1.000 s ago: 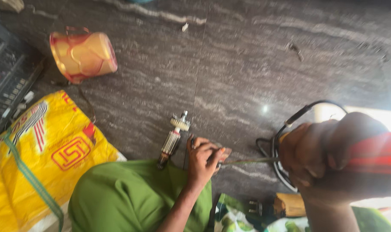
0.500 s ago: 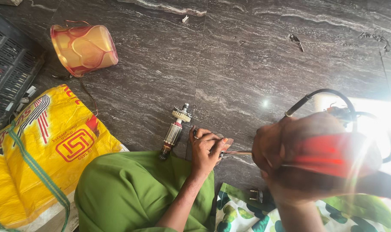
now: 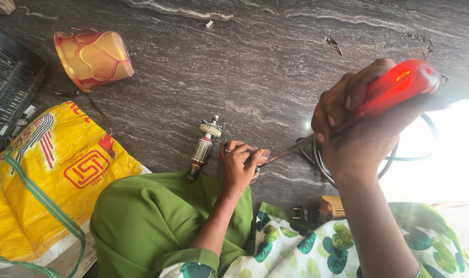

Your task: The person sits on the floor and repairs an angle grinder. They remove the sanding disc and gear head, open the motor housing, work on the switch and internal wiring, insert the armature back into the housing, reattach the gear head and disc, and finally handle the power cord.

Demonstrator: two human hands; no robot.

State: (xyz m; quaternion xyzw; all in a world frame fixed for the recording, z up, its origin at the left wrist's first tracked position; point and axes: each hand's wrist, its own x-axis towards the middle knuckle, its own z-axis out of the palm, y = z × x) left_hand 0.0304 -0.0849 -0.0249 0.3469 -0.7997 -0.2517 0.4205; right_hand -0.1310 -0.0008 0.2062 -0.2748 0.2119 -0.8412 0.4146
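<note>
In the head view, the right hand (image 3: 358, 128) had risen closer to the camera, clenched around a red-handled soldering iron (image 3: 394, 90); its tip stayed on the small part (image 3: 261, 156) pinched by the left hand (image 3: 239, 164) at lower centre, beside the motor armature (image 3: 202, 149) on the floor (image 3: 275, 62).

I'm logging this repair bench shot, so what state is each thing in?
Left hand: pressed on the floor, pinching a small flat piece.
Right hand: gripping a red-handled soldering iron, tip at the piece.
Motor rotor: lying on the floor, untouched.
Plastic cup: tipped on its side.
Yellow sack: lying flat.
Black cable: coiled on the floor.
</note>
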